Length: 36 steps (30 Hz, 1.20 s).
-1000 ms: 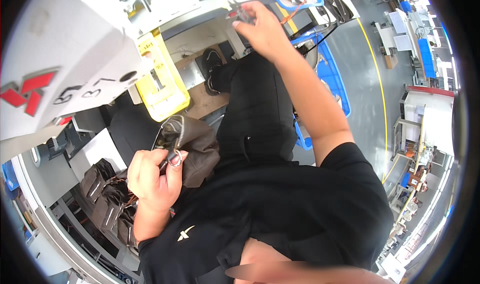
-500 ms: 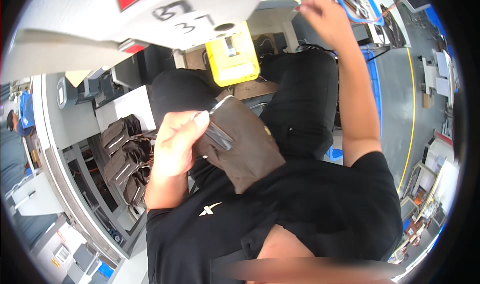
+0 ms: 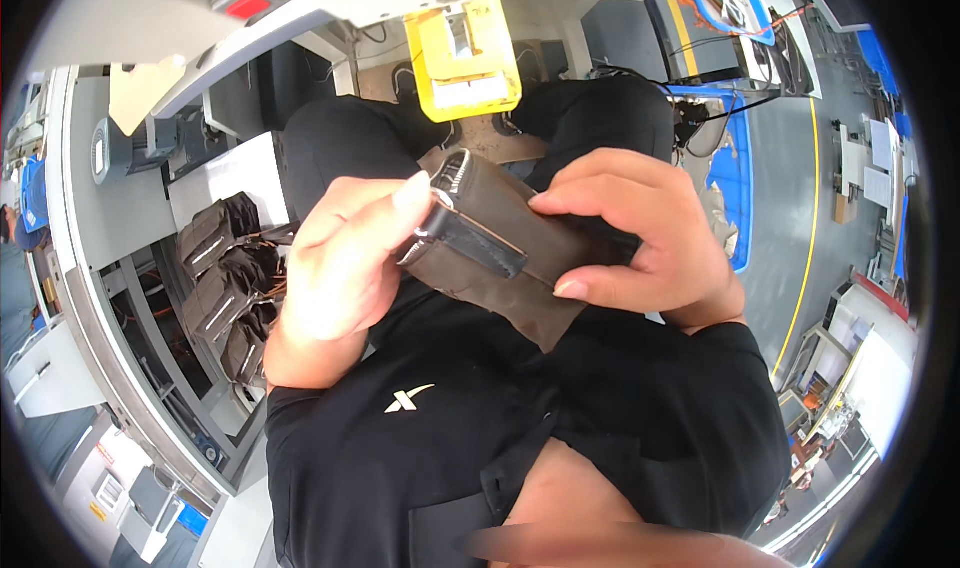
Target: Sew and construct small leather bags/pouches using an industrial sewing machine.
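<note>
In the head view, I see a brown pouch [image 3: 465,286] held up above the person's lap, its zipped end tipped toward the left. The left hand [image 3: 345,253] is closed on that end, thumb pressing just beside the pale zipper teeth [image 3: 456,173] and a short black strap [image 3: 485,250]. The right hand [image 3: 650,230] grasps the other end, thumb and forefinger spread apart across the brown fabric. Beyond the pouch, a yellow bin [image 3: 425,93] shows between the knees, and over to the left lie more dark pouches [image 3: 222,293], heaped together
</note>
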Tool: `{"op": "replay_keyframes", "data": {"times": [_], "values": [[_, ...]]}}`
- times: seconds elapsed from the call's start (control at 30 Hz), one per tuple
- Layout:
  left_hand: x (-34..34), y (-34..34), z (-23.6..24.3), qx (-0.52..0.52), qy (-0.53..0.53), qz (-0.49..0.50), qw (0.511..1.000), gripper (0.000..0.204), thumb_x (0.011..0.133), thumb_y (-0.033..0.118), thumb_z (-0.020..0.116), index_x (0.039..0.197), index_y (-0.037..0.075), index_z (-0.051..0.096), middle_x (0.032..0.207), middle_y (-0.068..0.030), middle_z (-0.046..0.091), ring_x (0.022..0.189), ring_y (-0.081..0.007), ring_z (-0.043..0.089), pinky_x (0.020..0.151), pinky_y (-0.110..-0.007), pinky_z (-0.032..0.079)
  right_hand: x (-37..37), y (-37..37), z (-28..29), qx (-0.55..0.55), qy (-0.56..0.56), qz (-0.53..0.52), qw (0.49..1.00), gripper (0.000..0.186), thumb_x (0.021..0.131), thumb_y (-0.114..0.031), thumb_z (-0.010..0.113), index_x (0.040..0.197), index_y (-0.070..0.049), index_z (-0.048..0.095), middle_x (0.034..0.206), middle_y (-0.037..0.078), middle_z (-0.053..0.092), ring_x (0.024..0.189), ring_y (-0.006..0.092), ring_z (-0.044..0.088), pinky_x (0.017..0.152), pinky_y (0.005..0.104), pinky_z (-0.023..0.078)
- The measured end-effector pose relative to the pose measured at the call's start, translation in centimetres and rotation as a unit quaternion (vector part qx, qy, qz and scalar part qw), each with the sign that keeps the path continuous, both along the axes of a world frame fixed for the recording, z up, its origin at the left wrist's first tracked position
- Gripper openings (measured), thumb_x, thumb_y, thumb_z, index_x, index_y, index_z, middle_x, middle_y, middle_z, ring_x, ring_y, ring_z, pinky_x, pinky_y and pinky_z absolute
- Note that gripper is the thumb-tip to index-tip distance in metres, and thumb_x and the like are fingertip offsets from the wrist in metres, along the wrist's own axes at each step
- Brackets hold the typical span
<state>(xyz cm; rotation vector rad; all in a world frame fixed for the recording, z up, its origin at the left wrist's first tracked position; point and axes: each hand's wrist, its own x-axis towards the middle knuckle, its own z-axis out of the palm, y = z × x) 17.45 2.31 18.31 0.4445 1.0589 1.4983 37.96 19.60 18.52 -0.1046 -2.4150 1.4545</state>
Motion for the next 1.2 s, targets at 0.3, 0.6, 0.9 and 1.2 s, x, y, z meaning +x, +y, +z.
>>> {"op": "replay_keyframes", "data": {"times": [0.3,0.6,0.9,1.2], "values": [[-0.3,-0.9,-0.1,0.037,-0.002,0.008,0.999,0.036,0.102,0.018,0.054,0.102,-0.015,0.068,0.098,-0.0247,0.074,0.083,-0.0262,0.070,0.079,-0.034,0.053,-0.6,0.0,-0.2,0.005,0.012,0.025,1.000,0.048,0.075,-0.021,0.088,0.112,0.002,0.070,0.098,0.015,0.069,0.083,0.0318,0.067,0.073,0.0370,0.054],[0.0,-0.8,0.7,-0.003,-0.015,-0.041,0.999,0.038,0.104,0.021,0.055,0.100,-0.012,0.071,0.092,-0.0136,0.074,0.081,-0.0155,0.065,0.077,-0.030,0.047,-3.1,0.7,-4.3,-0.214,0.025,0.111,0.970,0.047,0.095,-0.031,0.066,0.131,0.001,0.063,0.122,0.013,0.068,0.112,0.0242,0.064,0.098,0.0355,0.048],[-0.3,-0.7,0.3,-0.030,-0.015,-0.070,0.997,0.037,0.103,0.023,0.058,0.094,-0.011,0.070,0.070,0.0009,0.056,0.067,-0.0066,0.042,0.062,-0.029,0.032,-3.9,-0.1,-3.7,-0.297,-0.020,0.101,0.949,0.027,0.095,-0.024,0.066,0.106,0.001,0.065,0.103,0.008,0.065,0.101,0.0193,0.061,0.092,0.0337,0.047],[-0.1,-0.5,0.7,-0.031,-0.022,-0.066,0.997,0.037,0.103,0.023,0.059,0.091,-0.010,0.070,0.072,0.0002,0.060,0.068,-0.0058,0.047,0.063,-0.027,0.035,-3.9,-0.3,-3.5,-0.344,-0.034,0.085,0.935,0.025,0.089,-0.021,0.069,0.098,0.001,0.063,0.098,0.008,0.058,0.093,0.0194,0.054,0.084,0.0320,0.042]]}}
